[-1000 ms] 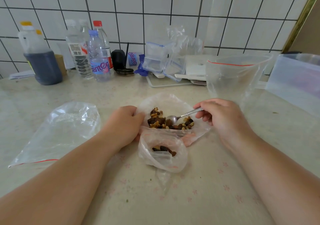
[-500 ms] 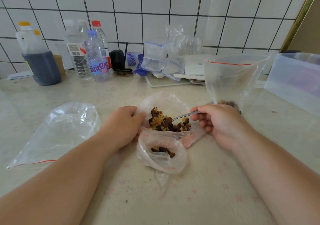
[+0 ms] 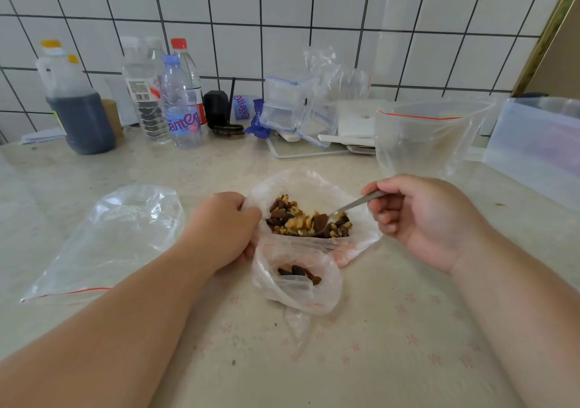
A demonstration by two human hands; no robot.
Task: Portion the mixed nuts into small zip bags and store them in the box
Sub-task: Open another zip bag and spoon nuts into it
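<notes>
An open plastic bag (image 3: 317,185) lies at the counter's centre with a heap of mixed nuts (image 3: 306,221) inside. My left hand (image 3: 224,224) grips that bag's left edge. A metal spoon (image 3: 356,203) is pinched in my right hand (image 3: 417,216); its bowl is dug into the right side of the nuts. Just in front sits a small zip bag (image 3: 295,282), open, with a few dark pieces in it. A translucent storage box (image 3: 533,144) stands at the far right.
An empty zip bag (image 3: 106,238) lies flat at the left. A larger open zip bag (image 3: 426,137) stands behind my right hand. Bottles (image 3: 182,103), a dark jug (image 3: 78,109) and small clip-lid containers (image 3: 292,106) line the tiled wall.
The spoon's bowl went from lying on top of the nuts to being pushed into their right side, and my right hand drew back to the right. My left hand stayed on the bag.
</notes>
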